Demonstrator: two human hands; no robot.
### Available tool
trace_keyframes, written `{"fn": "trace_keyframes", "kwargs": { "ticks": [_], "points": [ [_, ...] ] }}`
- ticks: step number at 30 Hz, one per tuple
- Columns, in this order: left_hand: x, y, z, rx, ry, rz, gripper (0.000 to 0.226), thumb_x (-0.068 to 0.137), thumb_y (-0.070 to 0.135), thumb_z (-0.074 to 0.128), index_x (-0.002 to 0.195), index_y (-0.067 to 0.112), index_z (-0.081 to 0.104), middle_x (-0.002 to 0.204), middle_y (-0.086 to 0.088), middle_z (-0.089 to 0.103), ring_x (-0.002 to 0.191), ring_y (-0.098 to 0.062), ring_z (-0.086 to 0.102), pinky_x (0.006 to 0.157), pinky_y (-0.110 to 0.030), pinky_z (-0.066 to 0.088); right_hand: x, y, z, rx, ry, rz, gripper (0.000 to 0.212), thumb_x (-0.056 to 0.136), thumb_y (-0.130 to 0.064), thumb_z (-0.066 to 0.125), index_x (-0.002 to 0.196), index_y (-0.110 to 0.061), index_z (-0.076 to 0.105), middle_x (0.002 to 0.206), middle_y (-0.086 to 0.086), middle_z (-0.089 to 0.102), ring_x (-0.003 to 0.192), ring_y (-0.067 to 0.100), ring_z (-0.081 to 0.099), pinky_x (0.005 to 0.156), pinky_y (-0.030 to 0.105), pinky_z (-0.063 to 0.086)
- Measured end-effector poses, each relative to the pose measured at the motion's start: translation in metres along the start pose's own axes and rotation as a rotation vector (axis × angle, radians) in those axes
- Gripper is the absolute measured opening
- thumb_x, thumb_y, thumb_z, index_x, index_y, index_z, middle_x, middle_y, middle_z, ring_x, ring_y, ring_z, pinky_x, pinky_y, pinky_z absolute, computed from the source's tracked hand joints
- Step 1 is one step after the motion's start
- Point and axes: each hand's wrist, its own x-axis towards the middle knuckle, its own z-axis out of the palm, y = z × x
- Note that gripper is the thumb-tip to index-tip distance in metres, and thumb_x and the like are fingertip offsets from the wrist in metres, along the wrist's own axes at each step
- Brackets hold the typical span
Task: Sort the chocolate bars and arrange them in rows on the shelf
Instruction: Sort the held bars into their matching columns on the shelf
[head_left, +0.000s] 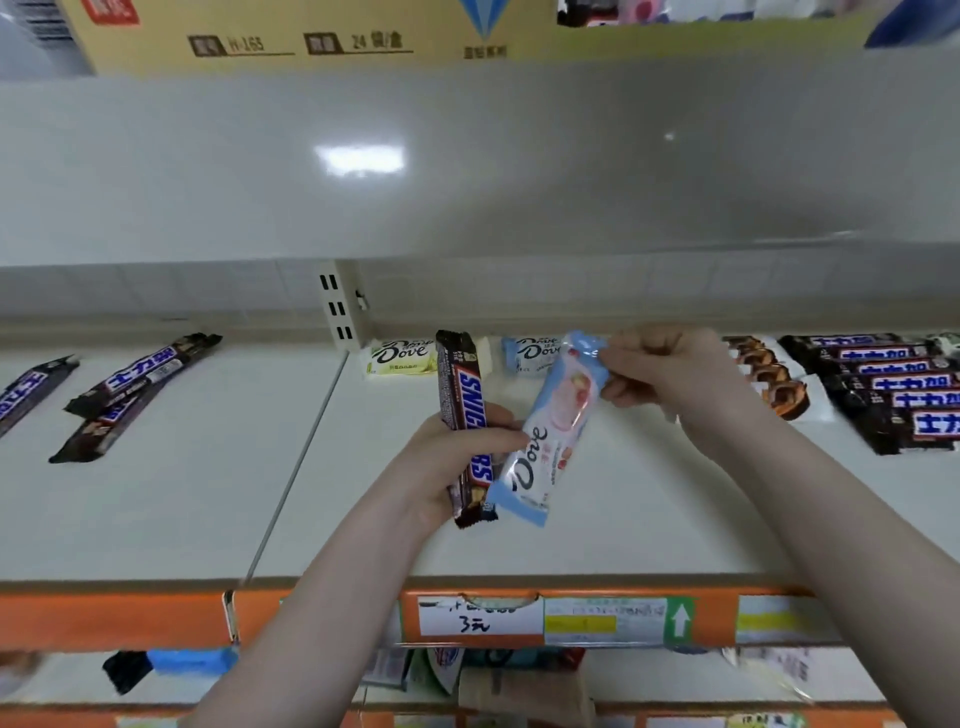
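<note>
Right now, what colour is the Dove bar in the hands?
Light blue with pink, best seen in the head view: the Dove bar, pinched by the right hand.

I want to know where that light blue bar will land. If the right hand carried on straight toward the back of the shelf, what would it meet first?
Probably the light blue Dove bar lying at the back of the shelf, just beyond the right hand pinching its own Dove bar. Depth is hard to judge here.

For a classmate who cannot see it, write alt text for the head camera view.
A left hand grips a Snickers bar and a blue Dove bar above a white shelf, while the right hand pinches the Dove's top end. More chocolate bars lie at the shelf's back and sides.
</note>
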Motion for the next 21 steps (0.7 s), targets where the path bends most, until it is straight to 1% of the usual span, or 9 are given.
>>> {"fn": "trace_keyframes", "kwargs": {
  "ticks": [4, 6, 9, 11, 13, 15, 17, 19, 21],
  "points": [
    [0.003, 0.0, -0.002, -0.002, 0.004, -0.026, 0.024, 0.073, -0.009, 0.066, 0.071, 0.013, 0.055, 0.065, -0.004, 0.064, 0.053, -0.014, 0.064, 0.042, -0.017, 0.046, -0.007, 0.011, -0.02, 0.088, 0.052, 0.075, 0.014, 0.087, 0.001, 0.053, 0.077, 0.001, 0.064, 0.059, 0.008, 0.065, 0.047, 0.007, 0.061, 0.048, 0.015, 0.051],
    [0.006, 0.0, -0.001, -0.013, 0.021, -0.007, 0.026, 0.073, -0.007, 0.067, 0.069, 0.014, 0.053, 0.068, -0.005, 0.061, 0.059, -0.016, 0.063, 0.043, -0.018, 0.046, -0.01, 0.018, -0.027, 0.049, 0.041, 0.101, 0.009, 0.087, 0.0, 0.053, 0.084, 0.002, 0.062, 0.068, 0.014, 0.063, 0.048, 0.008, 0.062, 0.05, 0.016, 0.053],
    [0.011, 0.003, -0.001, -0.062, 0.057, 0.032, 0.027, 0.073, -0.005, 0.068, 0.063, 0.015, 0.051, 0.061, -0.001, 0.059, 0.061, -0.017, 0.062, 0.043, -0.018, 0.045, -0.011, 0.027, -0.032, -0.096, 0.049, 0.051, 0.009, 0.084, 0.001, 0.058, 0.092, 0.0, 0.061, 0.075, 0.012, 0.062, 0.057, 0.011, 0.064, 0.057, 0.02, 0.056],
    [0.015, 0.006, -0.002, -0.082, 0.067, 0.056, 0.03, 0.073, -0.004, 0.068, 0.058, 0.016, 0.05, 0.056, 0.0, 0.058, 0.057, -0.016, 0.063, 0.042, -0.016, 0.043, -0.011, 0.031, -0.032, -0.327, 0.063, -0.108, 0.019, 0.081, -0.006, 0.065, 0.095, -0.018, 0.065, 0.087, -0.001, 0.064, 0.074, 0.012, 0.063, 0.07, 0.023, 0.053],
    [0.018, 0.008, -0.002, -0.084, 0.07, 0.061, 0.03, 0.074, -0.003, 0.067, 0.056, 0.015, 0.051, 0.055, -0.001, 0.062, 0.054, -0.016, 0.065, 0.041, -0.016, 0.044, -0.014, 0.03, -0.03, -0.528, -0.015, -0.34, 0.029, 0.077, -0.018, 0.07, 0.1, -0.034, 0.063, 0.1, -0.016, 0.063, 0.089, 0.005, 0.059, 0.079, 0.014, 0.044],
    [0.021, 0.008, -0.001, -0.075, 0.076, 0.056, 0.028, 0.075, -0.003, 0.066, 0.058, 0.015, 0.052, 0.053, 0.0, 0.064, 0.048, -0.013, 0.065, 0.04, -0.016, 0.045, -0.012, 0.032, -0.028, -0.765, -0.134, -0.577, 0.038, 0.074, -0.024, 0.074, 0.111, -0.024, 0.065, 0.111, -0.009, 0.065, 0.102, 0.01, 0.057, 0.09, 0.019, 0.041],
    [0.024, 0.009, -0.001, -0.053, 0.078, 0.049, 0.028, 0.074, -0.002, 0.067, 0.056, 0.015, 0.053, 0.053, 0.0, 0.065, 0.047, -0.012, 0.064, 0.041, -0.016, 0.045, -0.007, 0.036, -0.027, -1.019, -0.194, -0.72, 0.043, 0.07, -0.023, 0.077, 0.111, -0.013, 0.066, 0.112, 0.003, 0.067, 0.103, 0.024, 0.061, 0.09, 0.039, 0.047],
    [0.027, 0.009, -0.001, -0.038, 0.073, 0.046, 0.029, 0.074, -0.001, 0.067, 0.054, 0.015, 0.054, 0.054, -0.001, 0.065, 0.048, -0.012, 0.064, 0.041, -0.016, 0.045, -0.001, 0.036, -0.026, -1.136, -0.236, -0.77, 0.042, 0.068, -0.02, 0.079, 0.107, -0.01, 0.067, 0.108, 0.006, 0.069, 0.101, 0.028, 0.063, 0.085, 0.045, 0.05],
    [0.03, 0.008, -0.003, -0.045, 0.064, 0.035, 0.025, 0.075, -0.001, 0.067, 0.059, 0.014, 0.056, 0.056, -0.001, 0.067, 0.048, -0.012, 0.065, 0.041, -0.017, 0.045, 0.004, 0.036, -0.027, -1.142, -0.281, -0.795, 0.043, 0.065, -0.018, 0.081, 0.105, -0.008, 0.068, 0.104, 0.009, 0.07, 0.096, 0.028, 0.066, 0.082, 0.044, 0.052]
  ]
}}
